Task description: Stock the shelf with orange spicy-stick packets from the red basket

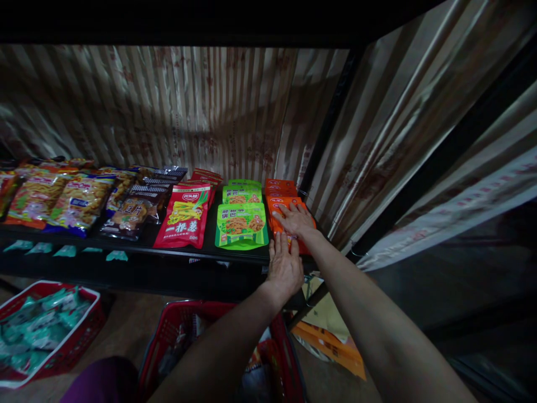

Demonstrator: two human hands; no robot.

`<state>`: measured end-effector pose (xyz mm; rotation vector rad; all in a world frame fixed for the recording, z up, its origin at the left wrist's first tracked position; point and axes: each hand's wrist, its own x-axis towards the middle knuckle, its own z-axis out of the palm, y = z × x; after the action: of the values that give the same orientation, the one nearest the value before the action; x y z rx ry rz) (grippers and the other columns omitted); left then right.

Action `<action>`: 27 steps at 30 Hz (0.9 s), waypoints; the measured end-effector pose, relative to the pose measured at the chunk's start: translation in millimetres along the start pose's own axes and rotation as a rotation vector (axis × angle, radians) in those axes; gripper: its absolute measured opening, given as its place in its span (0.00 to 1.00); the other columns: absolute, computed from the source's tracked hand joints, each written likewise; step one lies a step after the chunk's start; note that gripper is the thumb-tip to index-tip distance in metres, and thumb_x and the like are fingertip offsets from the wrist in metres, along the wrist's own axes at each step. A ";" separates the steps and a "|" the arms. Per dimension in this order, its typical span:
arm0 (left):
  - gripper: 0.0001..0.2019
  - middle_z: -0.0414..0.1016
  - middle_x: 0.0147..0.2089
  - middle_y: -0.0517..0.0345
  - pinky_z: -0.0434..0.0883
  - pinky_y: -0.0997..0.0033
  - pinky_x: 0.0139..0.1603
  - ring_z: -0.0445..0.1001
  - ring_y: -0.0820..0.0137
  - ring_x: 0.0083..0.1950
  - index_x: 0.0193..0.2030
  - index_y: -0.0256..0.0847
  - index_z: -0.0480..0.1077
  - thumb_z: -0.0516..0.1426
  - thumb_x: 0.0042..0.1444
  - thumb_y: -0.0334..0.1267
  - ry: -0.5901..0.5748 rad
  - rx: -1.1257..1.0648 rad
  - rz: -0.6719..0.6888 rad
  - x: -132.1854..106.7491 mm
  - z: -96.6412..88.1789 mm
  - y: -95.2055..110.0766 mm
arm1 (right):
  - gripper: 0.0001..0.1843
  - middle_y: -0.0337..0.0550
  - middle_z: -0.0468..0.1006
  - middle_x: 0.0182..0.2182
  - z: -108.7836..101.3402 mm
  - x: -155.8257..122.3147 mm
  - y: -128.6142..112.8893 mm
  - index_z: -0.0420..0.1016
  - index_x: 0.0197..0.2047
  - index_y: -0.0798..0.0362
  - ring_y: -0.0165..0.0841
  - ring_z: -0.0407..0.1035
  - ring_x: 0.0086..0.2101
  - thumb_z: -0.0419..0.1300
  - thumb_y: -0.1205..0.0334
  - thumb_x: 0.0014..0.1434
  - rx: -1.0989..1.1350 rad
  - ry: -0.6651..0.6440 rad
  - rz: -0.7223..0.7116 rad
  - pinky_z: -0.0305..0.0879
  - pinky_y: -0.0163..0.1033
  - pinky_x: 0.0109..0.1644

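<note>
At the right end of the black shelf (138,242) lies a stack of orange snack bags (282,202). My right hand (296,220) rests flat on the front orange bag with its fingers spread. Just below it, my left hand (286,267) touches that bag's lower edge, fingers stretched out. Both hands cover much of the front bag. Immediately left of the orange stack is a row of green snack bags (242,225), one behind another. Beside those lie red snack bags (184,215).
Brown snack bags (129,215) and noodle-like snack bags (81,201) fill the shelf's left part. Below stand a red basket of teal packets (98,302) and another red basket (168,313). A black post (331,123) and striped curtain (188,106) bound the shelf.
</note>
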<state>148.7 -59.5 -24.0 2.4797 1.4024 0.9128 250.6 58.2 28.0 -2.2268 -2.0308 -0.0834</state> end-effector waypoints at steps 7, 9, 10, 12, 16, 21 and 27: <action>0.27 0.44 0.68 0.32 0.46 0.50 0.67 0.36 0.53 0.70 0.63 0.25 0.53 0.46 0.58 0.36 0.014 -0.008 -0.008 -0.3 -2.5 1.0 | 0.32 0.57 0.56 0.63 -13.1 -29.6 -0.9 0.60 0.62 0.60 0.42 0.45 0.63 0.37 0.49 0.64 0.107 0.352 -0.078 0.41 0.46 0.65; 0.27 0.42 0.69 0.33 0.46 0.49 0.67 0.34 0.53 0.70 0.63 0.25 0.52 0.46 0.57 0.35 0.019 -0.019 -0.005 -0.9 -2.3 0.6 | 0.31 0.58 0.58 0.62 -16.2 -45.9 1.1 0.63 0.59 0.62 0.41 0.47 0.63 0.37 0.51 0.64 0.183 0.435 -0.116 0.44 0.46 0.64; 0.28 0.41 0.69 0.33 0.46 0.48 0.67 0.33 0.53 0.70 0.64 0.25 0.51 0.46 0.57 0.34 0.020 -0.026 -0.001 -1.2 -1.9 0.0 | 0.30 0.58 0.59 0.61 -16.7 -55.4 2.6 0.64 0.58 0.62 0.41 0.49 0.62 0.38 0.52 0.64 0.225 0.472 -0.132 0.46 0.46 0.64; 0.29 0.40 0.70 0.34 0.45 0.47 0.67 0.31 0.53 0.70 0.65 0.25 0.49 0.45 0.57 0.33 0.019 -0.038 0.018 -1.7 -0.7 -2.3 | 0.28 0.58 0.62 0.60 -15.5 -77.1 6.0 0.67 0.55 0.61 0.40 0.52 0.61 0.39 0.52 0.64 0.316 0.563 -0.166 0.50 0.48 0.63; 0.28 0.40 0.70 0.34 0.43 0.44 0.67 0.27 0.54 0.70 0.65 0.25 0.47 0.44 0.57 0.30 0.036 -0.051 0.124 -4.8 0.1 -9.4 | 0.23 0.55 0.66 0.57 -6.7 -132.5 9.7 0.70 0.52 0.57 0.40 0.59 0.58 0.44 0.54 0.63 0.503 0.742 -0.218 0.56 0.51 0.60; 0.27 0.39 0.70 0.34 0.44 0.45 0.67 0.25 0.55 0.70 0.65 0.26 0.47 0.43 0.58 0.30 0.078 -0.075 0.250 -28.8 -4.9 -14.4 | 0.18 0.53 0.69 0.54 17.0 -207.8 2.0 0.70 0.51 0.54 0.39 0.63 0.54 0.48 0.60 0.62 0.610 0.771 -0.208 0.60 0.52 0.58; 0.23 0.42 0.70 0.37 0.52 0.52 0.67 0.28 0.59 0.71 0.61 0.26 0.55 0.43 0.57 0.27 0.012 -0.137 0.321 -107.6 -2.6 -29.5 | 0.18 0.53 0.72 0.52 65.0 -254.9 -15.6 0.70 0.51 0.54 0.39 0.64 0.53 0.48 0.62 0.61 0.667 0.619 -0.226 0.61 0.51 0.57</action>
<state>85.1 -131.7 -80.6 2.6392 0.9224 1.0431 208.0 -183.7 -67.6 -1.3495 -1.6268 -0.0860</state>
